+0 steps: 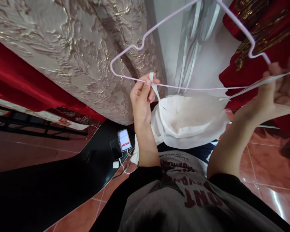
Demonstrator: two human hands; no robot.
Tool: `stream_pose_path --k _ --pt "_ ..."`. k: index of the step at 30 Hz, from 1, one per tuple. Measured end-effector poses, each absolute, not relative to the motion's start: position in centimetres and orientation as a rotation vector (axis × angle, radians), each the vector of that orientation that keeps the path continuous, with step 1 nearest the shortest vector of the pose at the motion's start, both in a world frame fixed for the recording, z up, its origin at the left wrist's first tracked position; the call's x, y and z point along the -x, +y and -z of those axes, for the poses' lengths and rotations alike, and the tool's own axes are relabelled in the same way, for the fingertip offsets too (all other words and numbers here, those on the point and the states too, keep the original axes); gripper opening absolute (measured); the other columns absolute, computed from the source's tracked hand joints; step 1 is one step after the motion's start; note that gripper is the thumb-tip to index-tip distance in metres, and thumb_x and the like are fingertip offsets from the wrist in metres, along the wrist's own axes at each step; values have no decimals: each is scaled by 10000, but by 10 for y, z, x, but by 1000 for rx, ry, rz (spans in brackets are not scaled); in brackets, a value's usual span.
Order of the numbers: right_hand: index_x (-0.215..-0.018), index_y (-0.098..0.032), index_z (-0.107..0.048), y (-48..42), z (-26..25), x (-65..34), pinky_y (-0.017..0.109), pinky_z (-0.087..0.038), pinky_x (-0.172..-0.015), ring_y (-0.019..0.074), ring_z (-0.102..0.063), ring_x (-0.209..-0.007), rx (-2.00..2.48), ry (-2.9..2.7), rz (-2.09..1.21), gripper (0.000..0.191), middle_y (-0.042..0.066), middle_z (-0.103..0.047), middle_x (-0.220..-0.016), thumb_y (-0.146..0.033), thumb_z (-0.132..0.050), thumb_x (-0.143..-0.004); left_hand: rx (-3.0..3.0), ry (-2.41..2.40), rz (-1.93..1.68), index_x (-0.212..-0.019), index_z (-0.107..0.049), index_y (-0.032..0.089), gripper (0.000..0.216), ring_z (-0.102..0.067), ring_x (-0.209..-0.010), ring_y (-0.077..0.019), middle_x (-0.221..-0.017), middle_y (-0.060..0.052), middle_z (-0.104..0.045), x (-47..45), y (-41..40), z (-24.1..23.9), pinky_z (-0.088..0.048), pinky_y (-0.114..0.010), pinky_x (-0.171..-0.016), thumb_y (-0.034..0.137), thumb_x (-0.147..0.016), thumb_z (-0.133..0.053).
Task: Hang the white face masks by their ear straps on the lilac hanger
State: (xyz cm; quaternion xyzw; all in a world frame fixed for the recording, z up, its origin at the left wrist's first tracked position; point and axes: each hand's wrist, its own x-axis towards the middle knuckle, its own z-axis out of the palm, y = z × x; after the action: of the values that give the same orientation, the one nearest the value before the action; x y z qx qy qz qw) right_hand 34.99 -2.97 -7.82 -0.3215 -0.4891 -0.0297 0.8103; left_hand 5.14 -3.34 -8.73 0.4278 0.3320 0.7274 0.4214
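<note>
"What stands around you?"

"A patterned cloth [91,58] with a raised sheen drapes on your left, red fabric [275,35] with gold trim on your right. Below you is a tiled floor [263,154], and a black bench [87,167] holds a lit phone [125,140] and a dark phone [116,149]."

"Which step are you on?"

"You seem to be working the straps of a white garment [198,122] onto a pale hanger [186,88]. The left strap [156,90] looks looped at the bar; the right strap [253,84] is drawn out taut and doesn't look settled."

"And your hands?"

"Your left hand [142,93] pinches the hanger's lower bar, thumb against fingers, right where the left strap crosses. Your right hand [280,87] is blurred at the hanger's other end, the right strap stretched across it; I can't tell whether you grip it."

"Where is the garment from there?"

"It hangs below the bar, between your forearms and nearer your body than your left fingers."

"So what does the next move call for?"

"In my judgement, a steady left pinch, so the left strap doesn't slip, while your right hand guides its strap around that far corner."
</note>
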Motion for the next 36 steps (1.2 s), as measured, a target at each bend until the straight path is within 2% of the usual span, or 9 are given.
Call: stream_pose_path --k 3,7,13,17,21,26,31,34,36 --pt "-1021 -428 -842 -28 84 -351 285 -624 -885 148 -806 -1010 553 -839 123 279 -118 -823 -1058 -245 -851 -810 -1098 813 -1829 -1027 -811 246 136 -454 -478 -65 -941 -41 -790 -53 -35 89 -345 -228 -417 359 -982 -748" --pt "-812 -289 -858 -39 80 -327 340 -597 -650 157 -746 -674 647 -921 52 281 -35 -791 -755 -61 -700 -768 -1103 810 -1777 -1019 -815 242 128 -443 -480 -64 -942 -45 -798 -56 -35 91 -350 -221 -417 349 -970 -763" --pt "-1012 -293 -818 -51 75 -289 491 -621 -1025 208 -781 -1048 899 -1617 -225 249 -12 -836 -1043 -146 -642 -916 -1105 800 -1789 -1022 -810 244 162 -410 -497 -76 -935 -41 -785 -59 -39 90 -341 -236 -435 386 -949 -782" --pt "-1036 -283 -776 -51 78 -288 486 -585 -1026 220 -754 -1060 957 -1764 -198 224 5 -826 -1106 -184 -602 -936 -1101 898 -1816 -1103 -777 275 317 -444 -541 -94 -1089 -55 -785 -50 -40 95 -353 -270 -478 537 -924 -782" --pt "-1064 -276 -756 -52 82 -287 530 -534 -1044 256 -727 -1074 1018 -1824 -97 197 32 -810 -1124 -274 -586 -964 -1155 936 -1932 -1235 -721 424 411 -537 -667 -138 -1377 -3 -714 -29 -36 105 -361 -313 -527 707 -947 -644" --pt "-1094 -297 -777 -51 86 -286 539 -504 -1010 264 -665 -1017 1124 -1814 -5 246 58 -739 -1041 -362 -562 -994 -968 770 -2236 -1149 -783 454 226 -473 -700 -132 -1472 127 -659 5 -40 100 -232 -303 -509 430 -970 -646" --pt "-1142 -335 -769 -51 88 -289 548 -480 -1005 276 -624 -1028 1136 -1825 -40 257 63 -691 -1035 -401 -561 -1006 -1206 891 -2182 -1014 -837 323 173 -368 -570 -107 -1186 47 -809 22 -46 70 -137 -285 -468 341 -986 -666" --pt "-1164 -346 -758 -50 89 -287 543 -468 -999 279 -609 -1033 1120 -1828 -49 247 62 -675 -1029 -400 -579 -1002 -1539 1004 -2047 -992 -851 254 138 -399 -536 -88 -1059 10 -838 18 -42 47 -264 -267 -466 278 -987 -716" --pt "-1177 -351 -750 -50 90 -286 545 -462 -1000 279 -605 -1033 1104 -1832 -46 244 60 -666 -1028 -392 -586 -1001 -1686 1008 -1960 -1087 -854 221 157 -617 -696 -116 -1118 -9 -835 13 -35 35 -491 -263 -609 290 -993 -749"
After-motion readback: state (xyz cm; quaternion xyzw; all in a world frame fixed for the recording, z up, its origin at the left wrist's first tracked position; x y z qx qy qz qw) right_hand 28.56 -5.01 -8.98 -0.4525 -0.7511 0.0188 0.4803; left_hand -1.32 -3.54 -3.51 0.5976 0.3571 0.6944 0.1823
